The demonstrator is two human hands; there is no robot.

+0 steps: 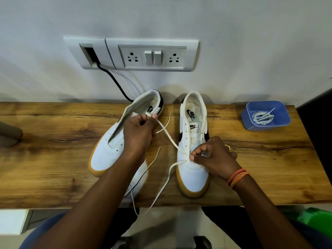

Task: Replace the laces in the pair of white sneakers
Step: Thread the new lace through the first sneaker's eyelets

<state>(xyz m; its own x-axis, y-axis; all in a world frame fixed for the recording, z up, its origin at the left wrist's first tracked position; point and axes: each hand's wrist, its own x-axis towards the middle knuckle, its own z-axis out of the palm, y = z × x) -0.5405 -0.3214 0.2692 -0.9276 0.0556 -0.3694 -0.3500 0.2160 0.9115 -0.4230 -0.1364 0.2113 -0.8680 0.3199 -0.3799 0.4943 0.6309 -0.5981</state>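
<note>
Two white sneakers with tan soles stand on a wooden table (pixel 53 159). The left sneaker (pixel 109 150) has no lace in its eyelets. The right sneaker (pixel 193 169) has a cream lace (pixel 168 139) through its lowest eyelets. My left hand (pixel 138 135) pinches one stretch of that lace and holds it up over the left sneaker. My right hand (pixel 213 155) pinches the lace at the lower eyelets of the right sneaker. The lace's other end hangs over the table's front edge. A second loose lace (pixel 150 166) lies between the shoes.
A blue plastic tub (pixel 282 123) holding a bundle of white laces stands at the table's right end. A socket panel (pixel 152 56) with a black cable is on the wall behind. A green object (pixel 312 220) is on the floor at the lower right.
</note>
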